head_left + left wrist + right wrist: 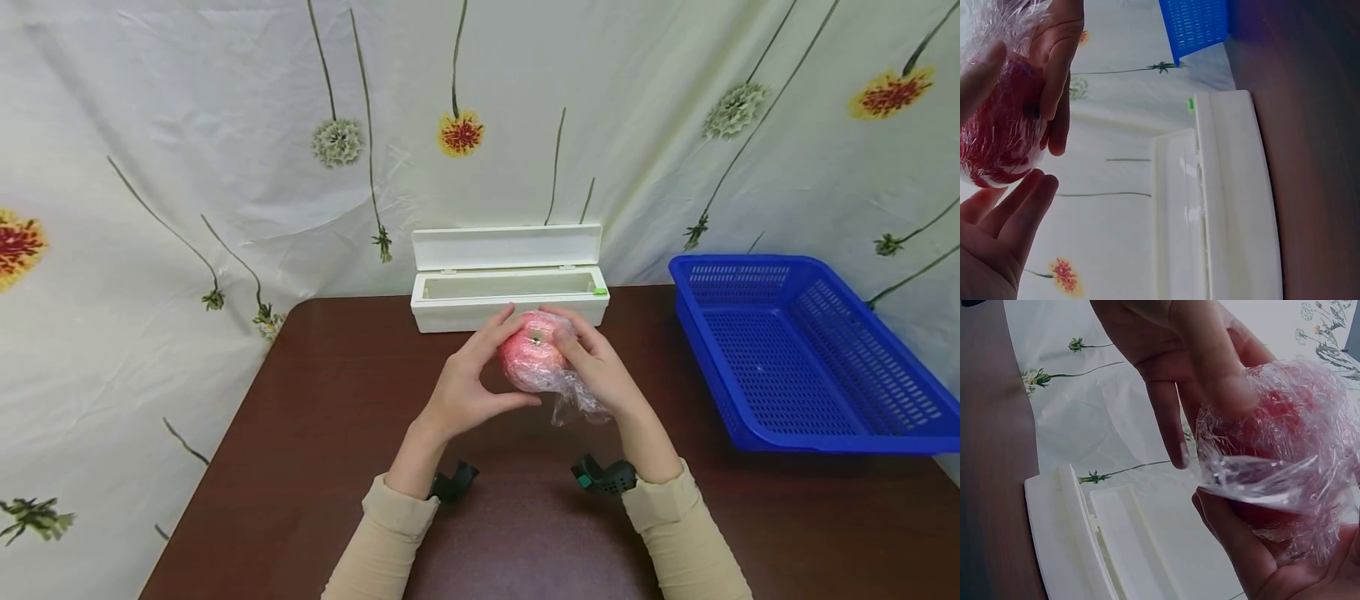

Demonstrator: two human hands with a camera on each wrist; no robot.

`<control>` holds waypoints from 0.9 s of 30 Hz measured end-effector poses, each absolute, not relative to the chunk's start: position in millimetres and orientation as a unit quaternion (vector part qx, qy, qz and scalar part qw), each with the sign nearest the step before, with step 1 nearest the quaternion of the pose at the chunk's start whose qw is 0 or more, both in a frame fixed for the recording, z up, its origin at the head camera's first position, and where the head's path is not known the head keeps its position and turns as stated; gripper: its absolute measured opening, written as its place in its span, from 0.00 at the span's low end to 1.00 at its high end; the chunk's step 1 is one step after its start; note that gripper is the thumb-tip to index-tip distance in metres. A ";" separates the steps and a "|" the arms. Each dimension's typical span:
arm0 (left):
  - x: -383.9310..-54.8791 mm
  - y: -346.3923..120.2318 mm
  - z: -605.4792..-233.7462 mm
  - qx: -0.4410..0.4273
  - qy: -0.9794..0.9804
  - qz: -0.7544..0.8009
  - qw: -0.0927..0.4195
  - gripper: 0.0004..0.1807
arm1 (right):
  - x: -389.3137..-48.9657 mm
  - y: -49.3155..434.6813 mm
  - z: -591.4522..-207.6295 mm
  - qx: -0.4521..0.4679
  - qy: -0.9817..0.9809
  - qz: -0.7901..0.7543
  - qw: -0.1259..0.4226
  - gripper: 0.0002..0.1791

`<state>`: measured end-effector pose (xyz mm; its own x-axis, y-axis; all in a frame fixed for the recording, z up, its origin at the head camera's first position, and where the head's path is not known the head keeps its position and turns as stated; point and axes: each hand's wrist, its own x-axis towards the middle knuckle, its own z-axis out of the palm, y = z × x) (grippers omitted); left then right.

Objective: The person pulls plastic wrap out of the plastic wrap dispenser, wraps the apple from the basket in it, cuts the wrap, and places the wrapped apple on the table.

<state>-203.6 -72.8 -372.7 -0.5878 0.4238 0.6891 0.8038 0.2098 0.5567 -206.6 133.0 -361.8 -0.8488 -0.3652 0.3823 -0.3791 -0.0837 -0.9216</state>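
Above the table, in front of the white box, an apple (528, 354) is wrapped in crinkled clear cling film. My left hand (472, 383) curves around its left side, fingertips right at the fruit, with a gap at the palm. The left thumb lies along the near side, over the film in the right wrist view. My right hand (600, 367) grips the apple from the right, thumb on top. A loose tail of cling film (577, 396) hangs below the right palm. In the left wrist view the film (1007, 28) bunches between the hands.
The long white box (510, 317) stands at the table's back edge, lid raised, with a green tab (601, 292) at its right end. A blue plastic basket (712, 367) sits at the right. Behind hangs a flowered cloth (247, 100). The dark table (300, 467) spreads below.
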 end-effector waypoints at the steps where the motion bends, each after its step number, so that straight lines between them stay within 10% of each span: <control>1: -204.5 -72.9 -373.9 -0.409 -0.753 -0.475 0.200 0.49 | -206.8 132.6 -362.0 0.279 -0.675 0.683 0.003 0.31; 13: -203.1 -70.6 -374.2 -0.365 -0.776 -0.463 0.221 0.46 | -206.2 134.8 -358.8 0.206 -0.702 0.681 0.013 0.32; 27: -205.9 -69.4 -377.0 -0.261 -0.826 -0.396 0.304 0.44 | -189.5 129.2 -343.8 0.187 -0.675 0.639 0.319 0.19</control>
<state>-205.9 -69.4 -377.0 -0.6785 0.1901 0.7096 0.6721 0.5506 0.4951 -189.5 129.2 -343.8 -0.7270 0.1551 0.6690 -0.6594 0.1143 -0.7431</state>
